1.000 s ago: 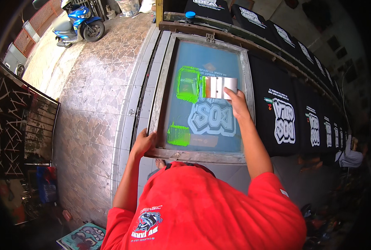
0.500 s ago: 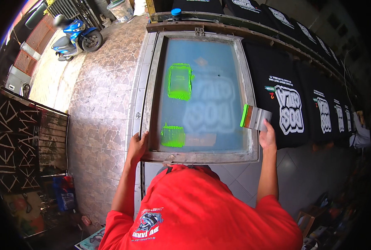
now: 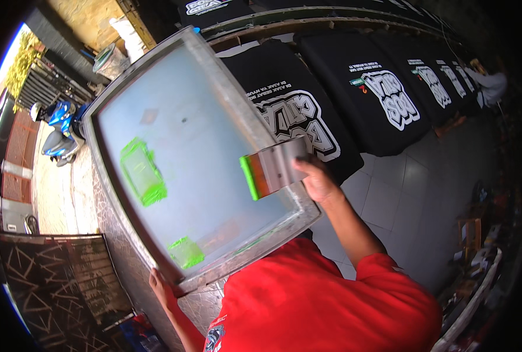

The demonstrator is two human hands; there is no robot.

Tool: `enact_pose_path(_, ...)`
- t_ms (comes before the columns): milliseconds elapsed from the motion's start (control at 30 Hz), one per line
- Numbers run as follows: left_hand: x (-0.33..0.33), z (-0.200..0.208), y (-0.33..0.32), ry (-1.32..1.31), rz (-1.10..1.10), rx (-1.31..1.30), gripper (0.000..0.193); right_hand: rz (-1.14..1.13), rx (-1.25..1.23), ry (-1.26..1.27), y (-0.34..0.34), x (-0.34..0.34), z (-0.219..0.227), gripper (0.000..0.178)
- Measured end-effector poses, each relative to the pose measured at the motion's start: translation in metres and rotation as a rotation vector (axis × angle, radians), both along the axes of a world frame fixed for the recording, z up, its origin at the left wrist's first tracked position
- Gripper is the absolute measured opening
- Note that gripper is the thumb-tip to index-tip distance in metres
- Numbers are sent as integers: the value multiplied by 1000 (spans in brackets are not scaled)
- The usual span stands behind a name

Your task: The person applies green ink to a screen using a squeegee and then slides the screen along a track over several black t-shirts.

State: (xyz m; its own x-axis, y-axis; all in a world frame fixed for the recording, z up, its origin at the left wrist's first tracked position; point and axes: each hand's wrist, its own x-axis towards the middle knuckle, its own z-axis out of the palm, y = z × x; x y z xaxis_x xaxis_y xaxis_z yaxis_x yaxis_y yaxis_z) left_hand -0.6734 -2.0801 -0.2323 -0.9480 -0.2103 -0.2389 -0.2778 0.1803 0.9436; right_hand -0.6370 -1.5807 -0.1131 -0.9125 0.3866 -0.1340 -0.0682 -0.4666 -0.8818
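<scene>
Editor: What do the hands show on your remote feed?

Operator: I see the right hand (image 3: 319, 180) clamped on a squeegee (image 3: 280, 167), thumb on its flat grey face, over the right side of a weathered screen frame (image 3: 237, 260). I cannot tell whether the squeegee touches the frame. The left hand (image 3: 162, 286) grips the frame's near left corner, some of its fingers hidden from me.

Editor: And the frame itself?

Operator: Held aslant, just beyond the red shirt (image 3: 325, 293) of the person at work. Bright green ink coats the squeegee's edge, which faces left across the frame's pale blue mesh (image 3: 173, 117). Two green marks sit on that mesh: a larger patch (image 3: 143, 173) toward the frame's left side and a smaller patch (image 3: 187, 252) by its near left corner.

Editor: What surrounds it?

Operator: Right of the frame, partly covered by it, I have a black cloth (image 3: 308, 88) with bold white lettering. A second black cloth (image 3: 366, 105) lies farther right, others in a row past it. Far right of the frame, a person in pale clothing (image 3: 488, 85). Left of the frame, a blue motor scooter (image 3: 61, 138); past its far end, a bucket (image 3: 111, 61).
</scene>
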Motion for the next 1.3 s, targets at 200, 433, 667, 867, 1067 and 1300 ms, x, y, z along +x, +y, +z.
enact_pose_path(200,15,-2,-182,-84,300,-175,48,262,19,-53,-174,-97,-45,47)
enact_pose_path(433,-15,-12,-240,-124,506,-358,45,544,-58,67,-299,-201,-36,38)
enact_pose_path(667,-139,-35,-228,-132,433,-397,43,514,-114,75,-322,-310,-54,37)
enact_pose_path(867,-300,-38,-208,-69,278,-452,41,397,-110,153,-297,-429,-63,34)
enact_pose_path(1067,-503,-10,-175,53,70,-534,40,256,-202,241,-247,-546,-30,24)
enact_pose_path(1300,-724,8,-114,218,-187,-586,39,-20,-93,255,-198,-642,-33,24)
